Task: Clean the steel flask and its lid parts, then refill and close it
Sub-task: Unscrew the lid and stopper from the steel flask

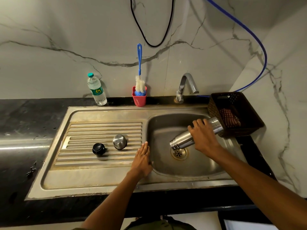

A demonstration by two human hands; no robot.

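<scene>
1. Progress: the steel flask (196, 133) is already opened. Its steel cup lid (119, 141) and black stopper (98, 148) lie apart on the ribbed drainboard, to the left of the sink basin (166, 123).
2. Current step, as judged: emptying or rinsing. The flask is held tilted over the sink basin, mouth down and just above the drain (179, 153). No water stream is visible.
3. Remaining, as judged: scrubbing with the bottle brush (139, 75), which stands in the red cup (139, 99) behind the sink basin; cleaning both lid parts; refilling; closing.
4. Right hand (203, 136): fingers clamped around the flask body at mid-length.
5. Left hand (142, 159): fingers straight and together, resting flat on the left rim of the sink basin, holding nothing.
6. Flask appearance: brushed steel, cylindrical, ringed at the neck, base pointing toward the brown basket (235, 113) at the right of the sink basin.
7. Tap (186, 86): behind the sink basin; no flow seen.
</scene>
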